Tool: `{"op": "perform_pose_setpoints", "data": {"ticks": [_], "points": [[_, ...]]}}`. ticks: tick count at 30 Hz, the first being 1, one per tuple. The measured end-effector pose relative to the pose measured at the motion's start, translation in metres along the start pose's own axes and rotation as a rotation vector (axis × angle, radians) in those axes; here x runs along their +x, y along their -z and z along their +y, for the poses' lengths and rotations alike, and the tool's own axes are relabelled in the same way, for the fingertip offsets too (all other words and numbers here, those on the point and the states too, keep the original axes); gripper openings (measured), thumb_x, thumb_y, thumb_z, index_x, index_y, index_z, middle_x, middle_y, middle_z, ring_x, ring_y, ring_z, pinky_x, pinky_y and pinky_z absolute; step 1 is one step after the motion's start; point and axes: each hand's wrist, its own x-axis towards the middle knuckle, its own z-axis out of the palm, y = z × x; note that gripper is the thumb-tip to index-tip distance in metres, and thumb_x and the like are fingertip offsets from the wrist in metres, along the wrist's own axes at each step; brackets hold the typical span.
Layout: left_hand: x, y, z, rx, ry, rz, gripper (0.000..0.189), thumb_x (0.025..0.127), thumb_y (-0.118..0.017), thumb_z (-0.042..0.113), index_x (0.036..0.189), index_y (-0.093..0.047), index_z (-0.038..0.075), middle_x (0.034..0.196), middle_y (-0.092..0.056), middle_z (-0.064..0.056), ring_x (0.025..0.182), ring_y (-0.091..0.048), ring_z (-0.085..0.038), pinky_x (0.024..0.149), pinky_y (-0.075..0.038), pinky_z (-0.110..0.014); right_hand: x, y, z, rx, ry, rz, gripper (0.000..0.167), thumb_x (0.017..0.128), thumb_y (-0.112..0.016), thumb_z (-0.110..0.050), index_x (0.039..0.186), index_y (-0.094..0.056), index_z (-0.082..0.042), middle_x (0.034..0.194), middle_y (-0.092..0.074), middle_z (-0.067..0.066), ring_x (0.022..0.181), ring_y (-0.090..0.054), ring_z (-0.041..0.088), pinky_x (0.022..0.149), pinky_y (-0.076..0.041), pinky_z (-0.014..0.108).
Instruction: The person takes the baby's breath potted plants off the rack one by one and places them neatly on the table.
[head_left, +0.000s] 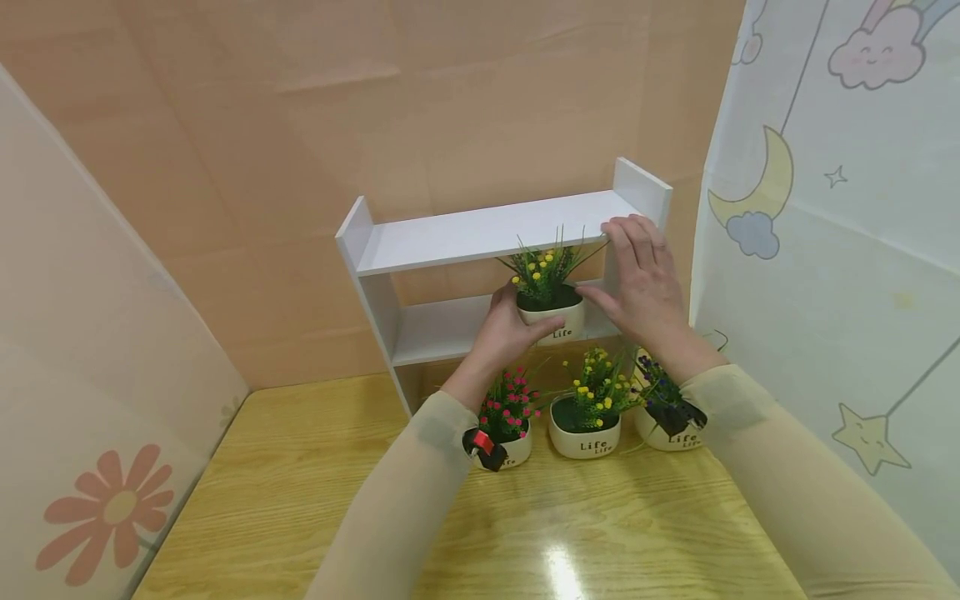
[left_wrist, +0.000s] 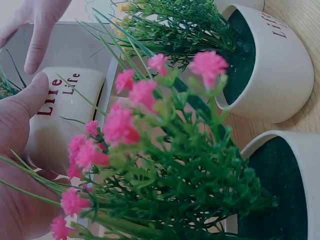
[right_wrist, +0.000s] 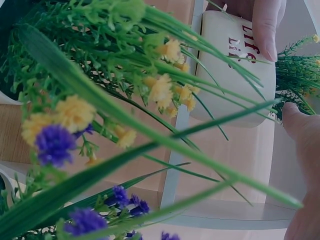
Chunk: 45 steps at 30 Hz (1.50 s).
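Observation:
A cream pot lettered "Life", planted with yellow flowers and grass blades, is at the front of the white shelf unit's lower board, under the top board. My left hand grips it from the left, thumb across the front; the left wrist view shows the thumb beside the lettering. On the pot's right, my right hand has its fingers extended up over the top board's front edge. Its thumb reaches toward the plant at the pot's rim.
On the wooden table, in front of the shelf, stand a pink-flowered pot, a yellow-flowered pot and a purple-flowered pot. Both forearms pass above this row. Decorated white panels flank the table, with a peach backdrop behind.

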Motion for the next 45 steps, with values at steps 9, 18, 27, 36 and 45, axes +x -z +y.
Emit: {"op": "perform_pose_setpoints", "data": {"ticks": [9,18,27,36,45], "points": [[0.003,0.0001,-0.0021,-0.037,-0.027,0.012,0.109,0.096,-0.088,0.045,0.175,-0.023,0.01,0.176,-0.034,-0.013,0.162,-0.035,-0.03,0.128,-0.038,-0.048,0.0009,-0.001,-0.0013,0.006,-0.001,0.006,0.1,0.085,-0.098,-0.026,0.16,-0.036,-0.002,0.161,-0.037,0.021,0.157,-0.027,0.043,0.133,-0.022,0.054],[0.0034,0.0,-0.003,-0.042,-0.052,0.018,0.103,0.096,-0.088,0.046,0.173,-0.03,0.011,0.171,-0.042,-0.011,0.157,-0.043,-0.028,0.125,-0.042,-0.046,0.0011,-0.001,-0.0018,-0.002,-0.013,-0.006,0.1,0.086,-0.098,-0.027,0.16,-0.036,-0.002,0.161,-0.036,0.021,0.157,-0.026,0.043,0.132,-0.023,0.055],[0.0029,-0.0008,-0.003,-0.01,-0.008,0.028,0.108,0.095,-0.087,0.049,0.175,-0.026,0.008,0.176,-0.036,-0.013,0.161,-0.037,-0.031,0.127,-0.04,-0.048,0.0007,-0.0007,-0.0016,-0.003,-0.011,-0.008,0.1,0.086,-0.098,-0.027,0.16,-0.036,-0.002,0.161,-0.036,0.022,0.157,-0.026,0.043,0.132,-0.022,0.055],[0.0015,-0.0013,-0.0014,-0.013,-0.032,0.045,0.106,0.094,-0.089,0.047,0.174,-0.03,0.01,0.174,-0.039,-0.01,0.16,-0.039,-0.029,0.127,-0.04,-0.048,0.0005,-0.0003,0.0,-0.004,-0.01,-0.02,0.099,0.088,-0.096,-0.029,0.16,-0.034,-0.001,0.161,-0.035,0.024,0.156,-0.025,0.046,0.133,-0.019,0.055],[-0.0048,-0.0002,0.0026,-0.016,-0.03,0.052,0.102,0.094,-0.091,0.045,0.172,-0.034,0.012,0.172,-0.043,-0.009,0.158,-0.042,-0.029,0.126,-0.041,-0.049,0.0004,0.0024,-0.0008,-0.004,-0.012,-0.015,0.1,0.086,-0.098,-0.027,0.159,-0.035,-0.001,0.16,-0.036,0.024,0.156,-0.026,0.045,0.133,-0.021,0.054]]}}
